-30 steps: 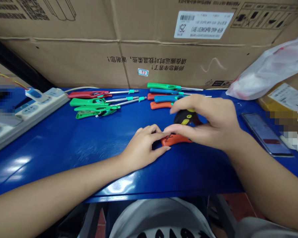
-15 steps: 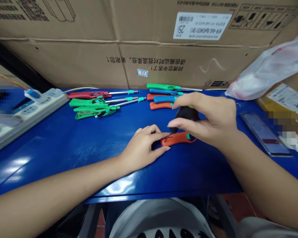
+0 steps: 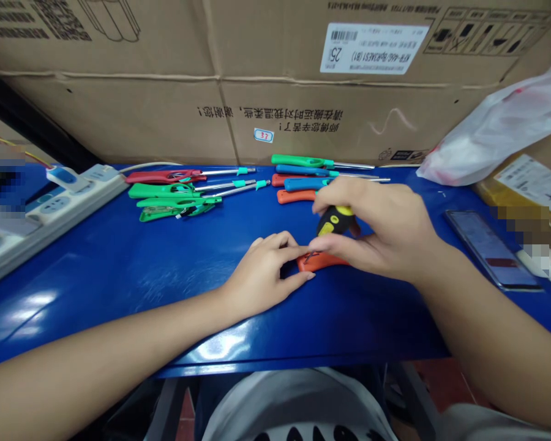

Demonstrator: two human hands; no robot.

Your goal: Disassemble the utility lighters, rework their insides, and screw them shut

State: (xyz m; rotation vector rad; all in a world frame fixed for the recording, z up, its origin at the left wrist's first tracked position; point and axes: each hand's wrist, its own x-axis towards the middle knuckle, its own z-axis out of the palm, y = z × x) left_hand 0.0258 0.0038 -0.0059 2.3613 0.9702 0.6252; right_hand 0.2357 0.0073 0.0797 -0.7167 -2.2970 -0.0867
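An orange long-neck lighter (image 3: 324, 261) lies on the blue table, its right part hidden beneath my right hand. My left hand (image 3: 264, 266) pinches the lighter's left end, thumb on the near side and forefinger on the far side. My right hand (image 3: 386, 223) is closed around the stubby black-and-yellow handle of a screwdriver (image 3: 334, 223). The screwdriver leans, with its thin shaft reaching down to the lighter's left end; its tip is too small to make out exactly.
Behind my hands lie several lighters, among them a green one (image 3: 298, 161). Opened green and red lighters (image 3: 165, 176) are at the left, near a power strip (image 3: 55, 205). A phone (image 3: 491, 248) and a plastic bag (image 3: 496, 131) are right. A cardboard box (image 3: 165, 116) stands behind.
My right hand has turned and shifted slightly left on the screwdriver, so the handle's yellow patches show now. My left hand and the orange lighter have stayed in place.
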